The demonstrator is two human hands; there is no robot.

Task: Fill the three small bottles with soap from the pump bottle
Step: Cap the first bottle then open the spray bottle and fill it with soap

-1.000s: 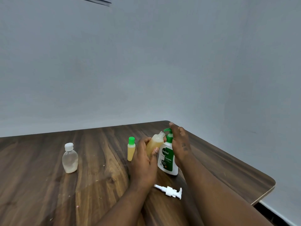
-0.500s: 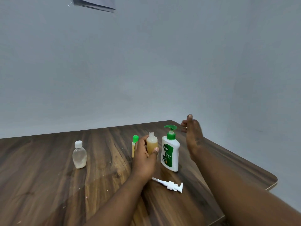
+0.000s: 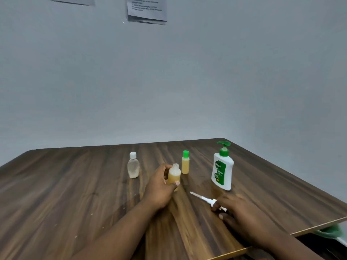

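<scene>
While left fingers (image 3: pixel 166 168) grip uncapped bottle (image 3: pixel 174 175), right fingers (image 3: pixel 224 201) pinch pump (image 3: pixel 203 198), Dettol bottle (image 3: pixel 222 169) upright.

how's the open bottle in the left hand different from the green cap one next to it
The held bottle has no cap and an open neck; the green-capped bottle is closed. The held bottle is wider with rounded shoulders; the green-capped bottle is slim and straight. The left hand grips the held bottle; the green-capped bottle stands free on the table. Both hold yellowish liquid.

Office rm: wall notices (image 3: pixel 146 10), wood table (image 3: pixel 75 184)
</scene>
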